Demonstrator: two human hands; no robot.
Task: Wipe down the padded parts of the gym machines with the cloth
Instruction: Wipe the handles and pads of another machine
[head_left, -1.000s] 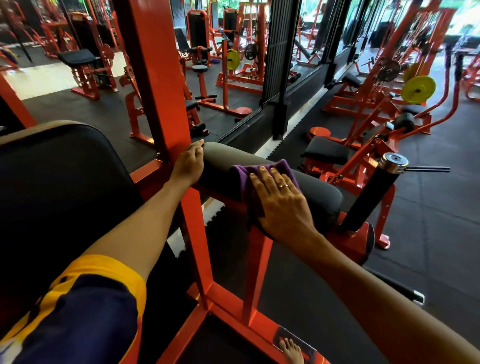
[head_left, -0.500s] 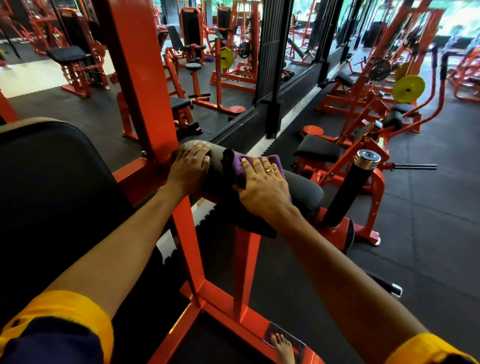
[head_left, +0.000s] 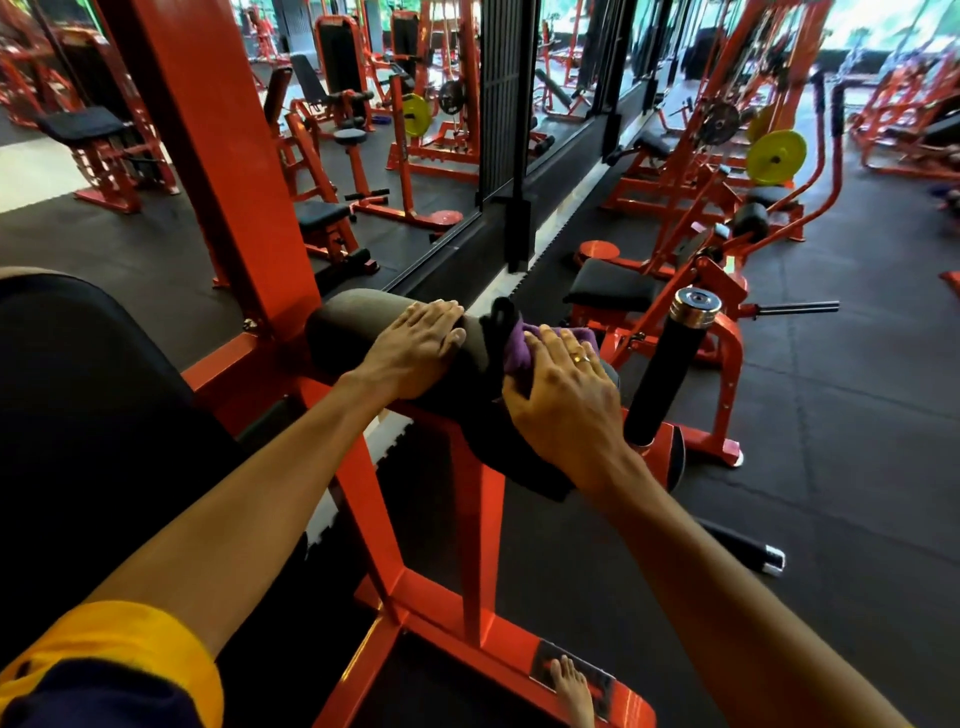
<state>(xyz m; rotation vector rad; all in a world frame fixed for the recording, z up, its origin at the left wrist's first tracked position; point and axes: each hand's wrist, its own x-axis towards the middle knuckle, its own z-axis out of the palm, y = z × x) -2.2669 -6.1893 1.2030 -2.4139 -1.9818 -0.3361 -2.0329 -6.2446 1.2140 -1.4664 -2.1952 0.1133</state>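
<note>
At the far left, a broad black upholstered back pad fills the near corner, and a thick orange steel upright rises beside it. Just right of that post, a dark grey padded roller cushion lies crosswise on the orange frame. The left hand rests palm-down on the top of this cushion, fingers stretched flat and close together, gripping nothing. Right of it, a black strap-like piece crosses the cushion. Touching that piece on its right, a purple cloth is bunched against the cushion's right half. The right hand presses down on the cloth, fingers nearly straight and slightly spread, a ring on one; the cloth shows past the fingertips and beside the thumb, the rest hidden under the palm. Further right stands a black foam-covered post with a chrome end cap, tilted, near the cushion's end. A bare foot shows on the footplate below.
</note>
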